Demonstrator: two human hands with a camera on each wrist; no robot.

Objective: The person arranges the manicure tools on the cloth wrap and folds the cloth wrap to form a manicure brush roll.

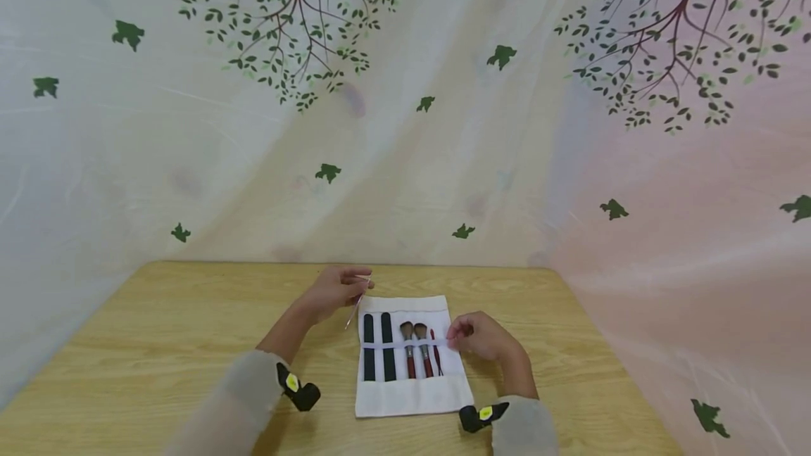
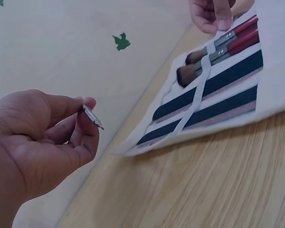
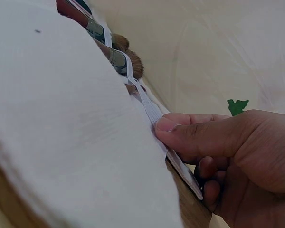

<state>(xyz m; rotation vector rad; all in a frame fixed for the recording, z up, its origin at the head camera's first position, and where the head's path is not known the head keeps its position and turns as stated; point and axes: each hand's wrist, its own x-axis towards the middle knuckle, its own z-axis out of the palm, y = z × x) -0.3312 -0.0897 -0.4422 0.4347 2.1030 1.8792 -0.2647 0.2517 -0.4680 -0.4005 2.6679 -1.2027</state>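
Between thumb and fingertips, my left hand [image 1: 336, 292] pinches a thin silver metal tool [image 2: 91, 115], held above the table by the cloth roll's far left corner. The white cloth roll [image 1: 412, 397] lies unrolled, with a pocket along its near side. My right hand [image 1: 484, 336] pinches the roll's right edge, its thumb on the end of the white elastic band [image 3: 151, 111]. Under the band lie two flat dark strips like nail files [image 1: 369, 361], two soft brushes [image 1: 410, 363] with red handles, and a slim red tool [image 1: 435, 352]. Their lower ends are hidden in the pocket.
The wood-grain table [image 1: 209, 322] extends on both sides of the roll. Behind it hangs a pale curtain [image 1: 393, 132] printed with branches and green leaves. Small black cameras [image 1: 300, 393] are strapped at both sleeves.
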